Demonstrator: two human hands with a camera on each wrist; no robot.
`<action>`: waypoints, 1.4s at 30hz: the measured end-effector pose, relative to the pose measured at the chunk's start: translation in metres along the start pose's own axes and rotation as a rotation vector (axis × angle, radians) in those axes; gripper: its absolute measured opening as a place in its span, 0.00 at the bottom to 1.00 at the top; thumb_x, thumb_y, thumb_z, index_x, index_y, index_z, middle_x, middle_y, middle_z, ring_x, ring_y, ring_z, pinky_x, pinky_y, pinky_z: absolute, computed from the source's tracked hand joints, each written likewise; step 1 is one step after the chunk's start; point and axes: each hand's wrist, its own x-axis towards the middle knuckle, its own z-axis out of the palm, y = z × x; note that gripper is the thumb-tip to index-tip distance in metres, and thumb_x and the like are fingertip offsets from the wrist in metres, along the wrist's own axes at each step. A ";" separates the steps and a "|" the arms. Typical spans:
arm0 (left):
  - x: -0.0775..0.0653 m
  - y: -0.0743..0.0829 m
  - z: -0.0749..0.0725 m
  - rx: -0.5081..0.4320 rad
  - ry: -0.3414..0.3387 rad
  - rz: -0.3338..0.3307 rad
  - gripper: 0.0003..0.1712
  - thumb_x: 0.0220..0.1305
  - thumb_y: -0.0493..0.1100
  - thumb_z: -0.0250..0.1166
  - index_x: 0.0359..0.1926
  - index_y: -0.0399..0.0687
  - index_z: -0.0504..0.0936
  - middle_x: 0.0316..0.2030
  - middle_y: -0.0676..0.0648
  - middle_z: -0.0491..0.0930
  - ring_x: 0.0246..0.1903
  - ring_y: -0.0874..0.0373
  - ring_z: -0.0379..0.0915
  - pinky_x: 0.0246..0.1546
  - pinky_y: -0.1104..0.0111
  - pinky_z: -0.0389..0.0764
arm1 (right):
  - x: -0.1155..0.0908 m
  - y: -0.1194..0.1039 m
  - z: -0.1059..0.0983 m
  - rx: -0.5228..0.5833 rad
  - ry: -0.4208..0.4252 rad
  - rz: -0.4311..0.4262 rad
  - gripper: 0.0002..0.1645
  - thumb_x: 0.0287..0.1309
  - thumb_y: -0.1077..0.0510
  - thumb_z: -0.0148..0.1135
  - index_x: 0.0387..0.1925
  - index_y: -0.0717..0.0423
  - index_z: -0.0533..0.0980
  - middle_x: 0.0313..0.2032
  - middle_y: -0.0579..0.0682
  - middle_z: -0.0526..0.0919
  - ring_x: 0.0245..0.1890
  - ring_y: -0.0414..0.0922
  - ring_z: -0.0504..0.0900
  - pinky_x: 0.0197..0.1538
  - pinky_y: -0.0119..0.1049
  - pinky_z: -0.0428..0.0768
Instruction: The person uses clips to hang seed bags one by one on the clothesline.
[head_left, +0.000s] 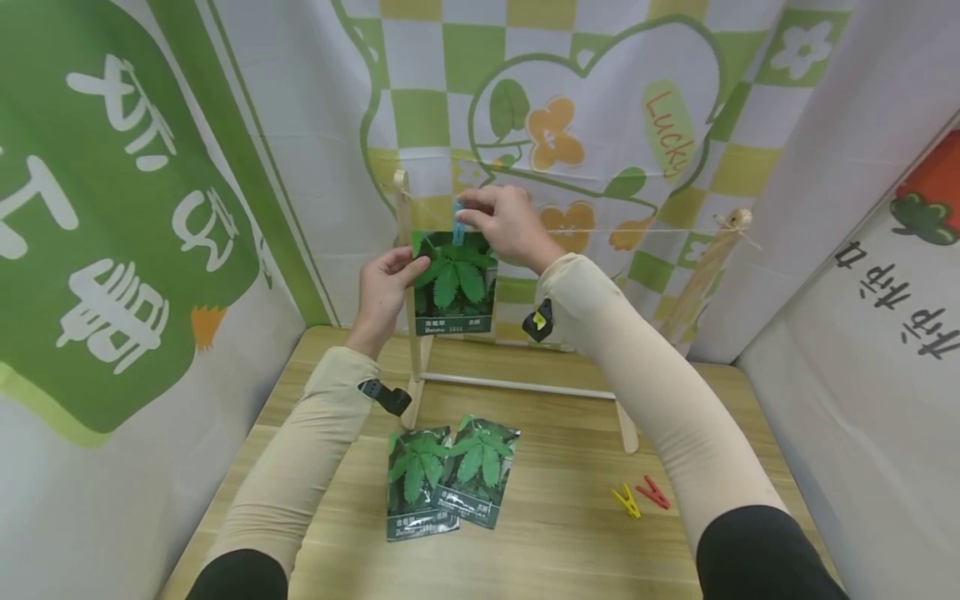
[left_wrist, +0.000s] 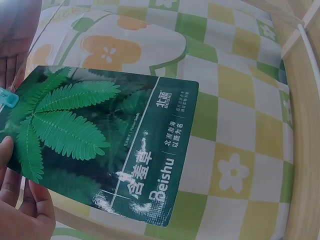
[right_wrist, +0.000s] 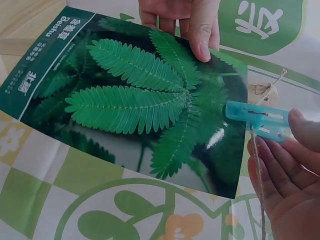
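A green seed packet with a leaf picture hangs at the string near the left post of a wooden rack. My left hand pinches its left edge, thumb in front and fingers behind. With thumb and fingers my right hand grips a light-blue clothespin. The clothespin's tip overlaps the packet's top edge at the string. In the left wrist view the seed packet shows its printed front, and only the clothespin's end is visible.
Two more seed packets lie overlapping on the wooden table. A yellow clothespin and a red clothespin lie at the right. The rack's right post and lower white bar stand before a checked curtain.
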 end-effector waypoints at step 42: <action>-0.018 0.011 -0.006 0.031 -0.003 0.191 0.24 0.71 0.46 0.58 0.64 0.40 0.73 0.62 0.41 0.76 0.62 0.52 0.72 0.66 0.67 0.71 | -0.030 0.021 -0.009 0.125 0.130 -0.158 0.32 0.63 0.56 0.63 0.66 0.62 0.67 0.60 0.60 0.77 0.61 0.50 0.77 0.65 0.35 0.74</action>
